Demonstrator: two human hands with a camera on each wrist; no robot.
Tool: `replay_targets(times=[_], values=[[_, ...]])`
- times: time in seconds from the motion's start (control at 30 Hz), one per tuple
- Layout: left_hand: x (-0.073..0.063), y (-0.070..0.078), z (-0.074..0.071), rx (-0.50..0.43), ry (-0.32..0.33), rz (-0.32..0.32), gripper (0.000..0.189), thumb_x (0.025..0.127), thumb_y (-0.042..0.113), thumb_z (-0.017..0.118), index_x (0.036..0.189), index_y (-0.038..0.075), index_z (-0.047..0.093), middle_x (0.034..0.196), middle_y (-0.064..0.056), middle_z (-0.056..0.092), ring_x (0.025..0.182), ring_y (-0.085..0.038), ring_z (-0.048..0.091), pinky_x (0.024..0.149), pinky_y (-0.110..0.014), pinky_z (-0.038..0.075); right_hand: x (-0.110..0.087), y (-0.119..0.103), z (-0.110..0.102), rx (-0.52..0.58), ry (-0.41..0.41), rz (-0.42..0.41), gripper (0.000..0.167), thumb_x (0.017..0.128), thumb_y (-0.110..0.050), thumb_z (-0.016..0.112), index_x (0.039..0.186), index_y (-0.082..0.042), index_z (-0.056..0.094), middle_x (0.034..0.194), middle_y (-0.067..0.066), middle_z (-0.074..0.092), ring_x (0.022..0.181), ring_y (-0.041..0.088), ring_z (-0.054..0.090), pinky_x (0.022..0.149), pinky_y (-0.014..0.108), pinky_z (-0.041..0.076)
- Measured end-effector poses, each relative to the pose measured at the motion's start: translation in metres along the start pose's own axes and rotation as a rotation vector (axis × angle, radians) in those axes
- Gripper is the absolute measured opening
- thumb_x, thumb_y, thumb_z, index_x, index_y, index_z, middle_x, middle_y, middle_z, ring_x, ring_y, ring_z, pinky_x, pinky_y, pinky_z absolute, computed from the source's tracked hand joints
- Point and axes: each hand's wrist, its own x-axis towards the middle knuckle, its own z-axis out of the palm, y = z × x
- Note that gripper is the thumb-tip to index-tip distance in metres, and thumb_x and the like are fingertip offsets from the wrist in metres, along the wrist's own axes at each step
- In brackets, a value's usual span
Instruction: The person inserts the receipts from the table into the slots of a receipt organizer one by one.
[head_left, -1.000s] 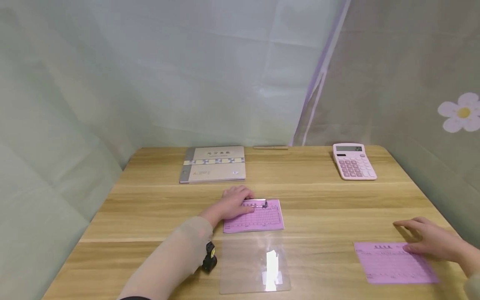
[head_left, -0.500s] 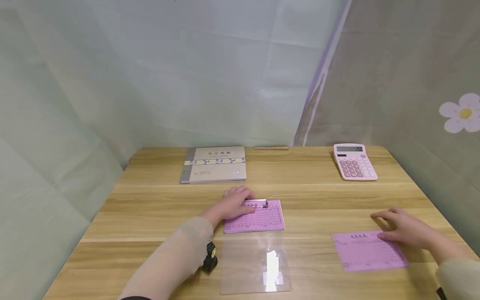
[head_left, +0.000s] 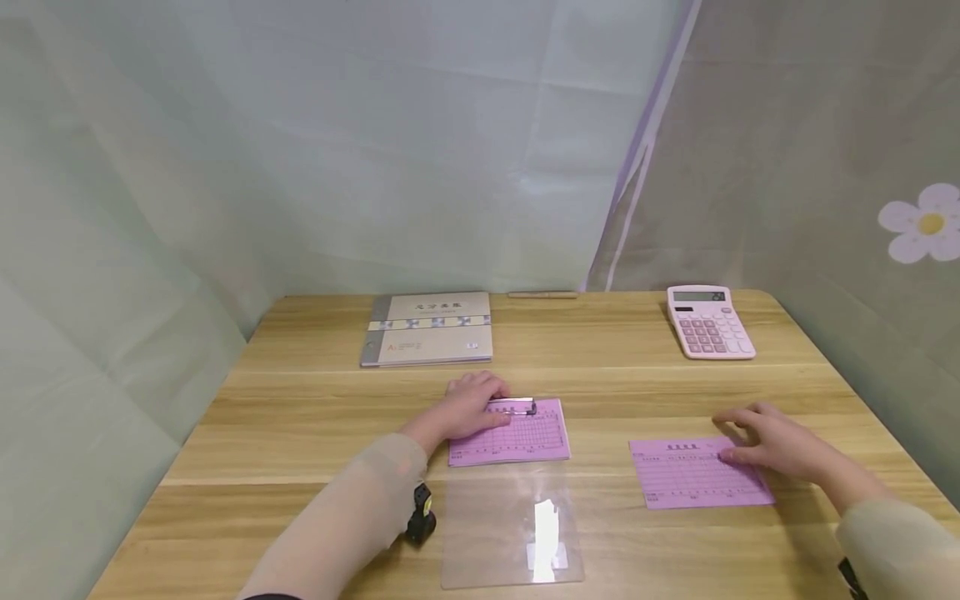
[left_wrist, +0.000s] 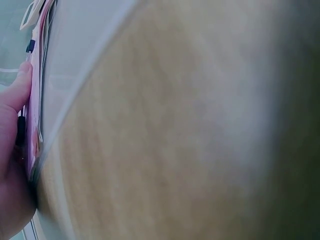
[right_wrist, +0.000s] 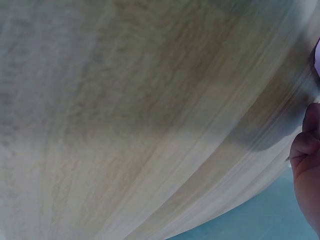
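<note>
A transparent clipboard (head_left: 495, 525) lies at mid-table, with a stack of purple printed forms (head_left: 532, 437) under its metal clip (head_left: 517, 407). My left hand (head_left: 468, 408) holds the clipboard's upper left corner, its thumb lying across the clip; the left wrist view also shows that thumb (left_wrist: 21, 85) along the clip. To the right, my right hand (head_left: 776, 446) pinches a single purple form (head_left: 690, 479) by its upper right part, thumb on top. The fingers beneath that form are hidden. At the right wrist view's edge only part of the right hand (right_wrist: 307, 160) shows.
A beige ledger book (head_left: 431, 329) lies at the back left, with a pen (head_left: 542, 295) beside it along the back edge. A pink calculator (head_left: 708, 323) sits at the back right. Cloth curtains (head_left: 450, 167) hang behind the wooden table (head_left: 300, 392).
My right hand has moved left and away from me with the single purple form, bringing it closer to the clipboard. The left hand and the clipboard have stayed in place.
</note>
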Motion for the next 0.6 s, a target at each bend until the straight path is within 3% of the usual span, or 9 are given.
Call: replay_targets(times=[0.17,0.43,0.6], values=[[0.0004,0.0,-0.0005,-0.004,0.015,0.016,0.038,0.086,0.043,0.063,0.115,0.02,0.056,0.116,0.004,0.053,0.107,-0.019,0.044,0.092,-0.041,0.029,-0.0011,-0.0008,-0.0012,0.046,-0.053,0.018,0.057,0.074,-0.042,0.075,0.118,-0.007,0.06,0.109,0.023,0.047,0.093,0.033,0.051,0.076,0.053,0.042],[-0.001,-0.0005,-0.0006,0.001,0.013,0.015,0.038,0.086,0.044,0.063,0.115,0.02,0.056,0.117,0.004,0.053,0.109,-0.018,0.044,0.094,-0.04,0.028,0.0028,-0.0049,-0.001,0.098,-0.069,0.064,0.044,0.077,-0.037,0.074,0.108,-0.01,0.063,0.115,0.027,0.044,0.101,0.042,0.048,0.082,0.061,0.038],[-0.0014,-0.0001,0.0004,0.003,0.013,0.019,0.038,0.086,0.043,0.063,0.115,0.02,0.056,0.117,0.004,0.053,0.11,-0.019,0.043,0.094,-0.04,0.028,0.0028,-0.0048,0.0006,0.122,-0.081,0.075,0.039,0.077,-0.035,0.075,0.104,-0.01,0.063,0.113,0.025,0.044,0.099,0.039,0.048,0.082,0.06,0.038]])
